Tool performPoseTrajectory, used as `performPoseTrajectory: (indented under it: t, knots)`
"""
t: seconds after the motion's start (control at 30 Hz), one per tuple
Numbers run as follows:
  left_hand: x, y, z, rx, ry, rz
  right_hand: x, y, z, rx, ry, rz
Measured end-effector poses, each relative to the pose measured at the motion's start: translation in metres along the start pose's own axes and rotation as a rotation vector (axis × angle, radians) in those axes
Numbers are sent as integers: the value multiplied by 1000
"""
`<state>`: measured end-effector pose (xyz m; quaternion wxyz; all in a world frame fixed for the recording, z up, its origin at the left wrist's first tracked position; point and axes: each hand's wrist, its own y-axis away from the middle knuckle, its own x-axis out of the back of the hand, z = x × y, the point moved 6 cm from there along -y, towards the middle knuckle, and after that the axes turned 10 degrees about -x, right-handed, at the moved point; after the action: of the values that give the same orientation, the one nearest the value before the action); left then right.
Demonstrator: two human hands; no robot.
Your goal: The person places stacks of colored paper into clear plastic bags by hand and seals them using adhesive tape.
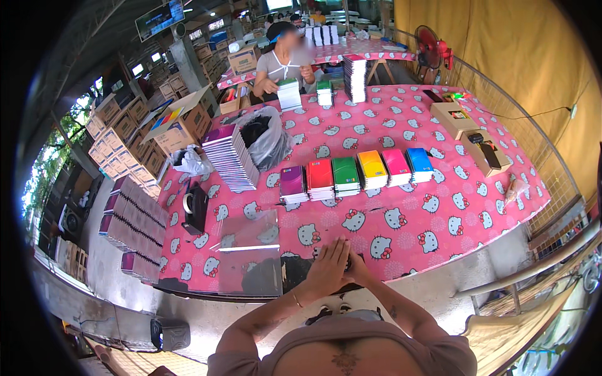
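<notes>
My left hand [327, 268] is at the table's near edge, with its fingers stretched forward and held together. Beside it and partly behind it, my right hand [360, 271] has bent fingers. A small dark thing shows between the two hands, too covered to name. To the left, a clear plastic sheet [251, 254] lies on the tabletop. Beyond my hands runs a row of short notebook piles: purple [293, 178], red [320, 177], green [345, 174], yellow [372, 168], pink [395, 164] and blue [419, 164].
A tall notebook stack [231, 160] and a plastic bag [269, 135] stand left of the row, near a black object [195, 210]. Across the table, a person [282, 62] handles green-topped notebooks [290, 95]. Cardboard boxes [454, 119] line the right edge; more notebooks [132, 219] stand left.
</notes>
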<state>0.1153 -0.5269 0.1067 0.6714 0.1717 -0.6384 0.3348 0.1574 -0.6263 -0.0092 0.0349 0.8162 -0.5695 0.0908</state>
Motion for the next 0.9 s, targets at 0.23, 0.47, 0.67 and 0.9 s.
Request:
performPoseTrajectory:
  t: [0.23, 0.47, 0.67, 0.9]
  knots:
    - [2, 40, -56, 258, 804, 438, -3, -5, 7, -64, -15, -62]
    - [-76, 53, -75, 476, 1111, 330, 4, -6, 13, -135, 175, -147]
    - [31, 22, -46, 264, 338, 279, 3, -9, 20, -62, 89, -174]
    - [6, -12, -2, 3, -1, 37, 6, -13, 12, -18, 136, -123]
